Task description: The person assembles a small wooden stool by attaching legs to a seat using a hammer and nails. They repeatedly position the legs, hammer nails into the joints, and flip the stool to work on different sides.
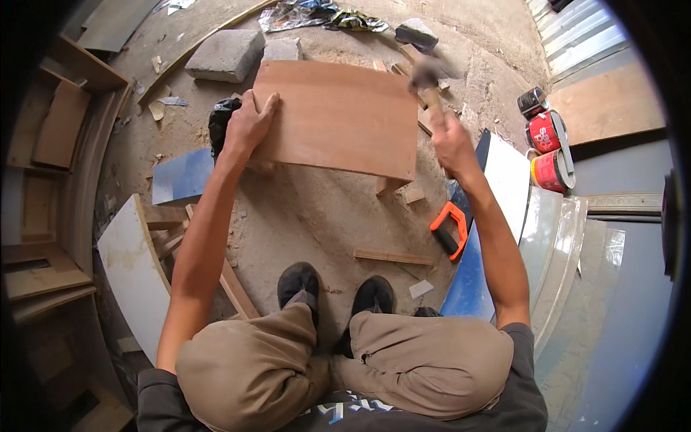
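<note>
A brown plywood panel lies in front of me, raised on wooden pieces, with a small wooden block showing below its near right corner. My left hand is closed over the panel's left edge, its thumb on top. In my right hand a hammer is gripped by its wooden handle, upraised by the panel's right edge; its head is blurred by motion. Any nail is too small to make out. Near my right forearm, a handsaw with an orange and black handle lies on the ground.
Concrete blocks and plastic scraps lie beyond the panel. Wooden cabinets stand at left. Red cans, a white-and-blue board and glass sheets are at right. A wooden strip lies before my shoes.
</note>
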Available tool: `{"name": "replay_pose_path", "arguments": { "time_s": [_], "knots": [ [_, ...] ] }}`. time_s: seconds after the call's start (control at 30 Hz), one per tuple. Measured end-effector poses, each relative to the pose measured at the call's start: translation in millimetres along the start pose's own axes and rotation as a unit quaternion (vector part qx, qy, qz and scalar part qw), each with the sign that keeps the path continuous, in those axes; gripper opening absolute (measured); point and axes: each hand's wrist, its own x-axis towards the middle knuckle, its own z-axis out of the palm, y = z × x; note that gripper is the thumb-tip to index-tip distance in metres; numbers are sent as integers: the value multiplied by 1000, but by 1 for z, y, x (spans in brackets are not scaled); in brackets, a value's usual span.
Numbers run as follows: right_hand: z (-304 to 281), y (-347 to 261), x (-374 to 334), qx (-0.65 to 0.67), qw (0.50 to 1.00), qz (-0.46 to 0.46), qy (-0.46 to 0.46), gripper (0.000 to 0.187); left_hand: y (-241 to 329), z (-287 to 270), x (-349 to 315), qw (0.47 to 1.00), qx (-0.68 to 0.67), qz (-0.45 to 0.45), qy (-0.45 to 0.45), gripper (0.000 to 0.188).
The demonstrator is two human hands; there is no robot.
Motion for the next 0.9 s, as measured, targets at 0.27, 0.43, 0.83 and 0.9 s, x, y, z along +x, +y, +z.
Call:
{"name": "replay_pose_path", "arguments": {
  "time_s": [0.27, 0.43, 0.83, 0.9],
  "knots": [
    [-5, -25, -1, -35, 994, -75, 74, 54, 9, 2, -12, 1000, -4, 7, 7, 77],
    [-15, -18, 20, -28, 992, 91, -86, 54, 5, -6, -6, 1000, 13, 8, 1, 78],
    [-30, -29, 18, -71, 996, 31, -39, 60, -2, 0, -2, 999, 25, 29, 37, 74],
    [-13, -36, -1, -67, 996, -21, 55, 58, -5, 1, -5, 998, 21, 32, 43, 75]
  ]
}}
